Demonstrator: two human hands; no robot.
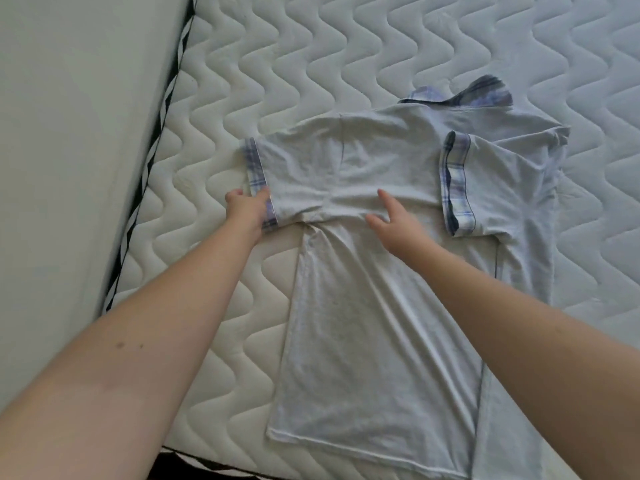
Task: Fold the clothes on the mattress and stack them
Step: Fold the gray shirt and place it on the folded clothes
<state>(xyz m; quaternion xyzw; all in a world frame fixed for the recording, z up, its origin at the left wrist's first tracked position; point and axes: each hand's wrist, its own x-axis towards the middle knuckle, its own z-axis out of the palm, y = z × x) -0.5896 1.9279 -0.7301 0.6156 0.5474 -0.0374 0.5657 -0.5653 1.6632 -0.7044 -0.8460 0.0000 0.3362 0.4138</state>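
A pale grey polo shirt [363, 341] with blue plaid cuffs and collar lies back-up on the white quilted mattress [242, 81]. Its right side is folded inward, the right sleeve's cuff [455, 183] lying on the back. The left sleeve [311, 168] sticks out to the left. My left hand [247, 211] pinches that sleeve's plaid cuff at its lower corner. My right hand [394, 223] rests with spread, straight fingers on the shirt just below the sleeve seam. The plaid collar [478, 95] points away from me.
The mattress's left edge, with a black and white striped band [152, 150], runs diagonally beside a pale wall or floor surface [69, 133]. The near mattress edge [207, 462] shows at the bottom. No other clothes are in view.
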